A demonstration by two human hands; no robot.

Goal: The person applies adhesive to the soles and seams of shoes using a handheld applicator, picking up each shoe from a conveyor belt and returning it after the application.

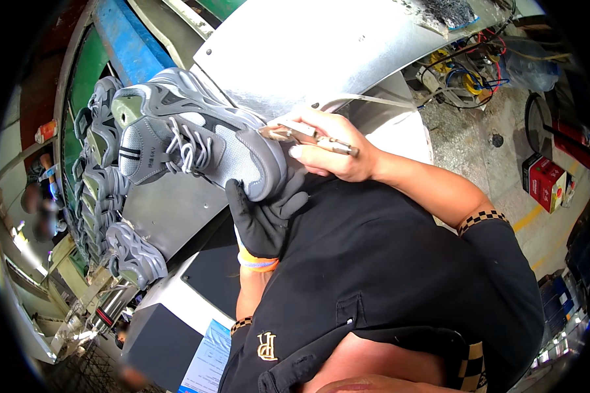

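Note:
A grey sneaker (190, 134) with white laces and a green-lined sole lies tilted in front of my chest. My left hand (263, 216), in a black glove with an orange cuff, supports the shoe's toe from below. My right hand (331, 147), bare, is closed on a small metal tool (308, 134) whose tip touches the toe end of the sneaker. My black shirt fills the lower middle of the view.
A row of several matching grey sneakers (101, 190) runs along a conveyor at the left. A curved metal machine cover (321, 46) stands behind the shoe. Coloured wires (465, 72) and a red box (544, 180) sit on the floor at right. Another person is blurred at far left.

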